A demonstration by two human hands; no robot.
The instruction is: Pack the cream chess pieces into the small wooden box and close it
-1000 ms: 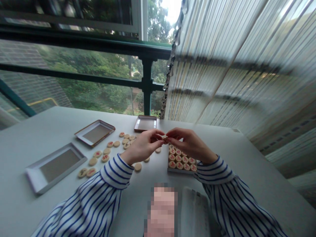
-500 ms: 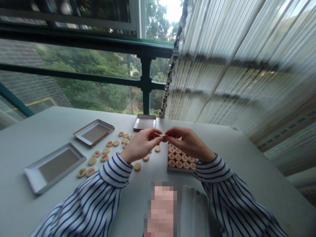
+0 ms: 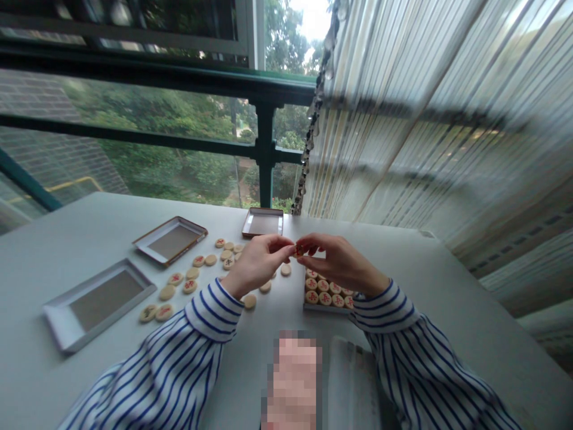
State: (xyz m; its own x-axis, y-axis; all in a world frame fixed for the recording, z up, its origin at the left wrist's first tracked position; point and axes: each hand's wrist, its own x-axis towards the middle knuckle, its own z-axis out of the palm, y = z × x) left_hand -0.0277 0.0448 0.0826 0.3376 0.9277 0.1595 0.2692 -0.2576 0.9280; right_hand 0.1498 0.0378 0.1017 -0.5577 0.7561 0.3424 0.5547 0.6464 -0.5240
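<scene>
Between my fingertips, above the table, is a small round Chinese chess piece (image 3: 299,251) with a mark on its face. My left hand (image 3: 258,263) pinches its left edge, while the thumb and fingers of my right hand (image 3: 342,261) close on it from the right. Under my right hand stands a shallow box (image 3: 324,307) packed with rows of pieces marked in red; my hand and sleeve hide its right part. Loose pieces (image 3: 190,286) lie scattered left of and behind my left hand, some face up and some blank.
On the left of the white table (image 3: 188,370) lie a white box lid (image 3: 101,301) and a brown-edged tray (image 3: 171,240). Another brown-edged tray (image 3: 263,222) stands at the back. A clear plastic case (image 3: 353,382) is near the front. A string curtain (image 3: 403,119) hangs at the right.
The chess piece has turned between my fingers, so more of its marked face shows. My right fingers have spread slightly around it. The boxes and the loose pieces have stayed put.
</scene>
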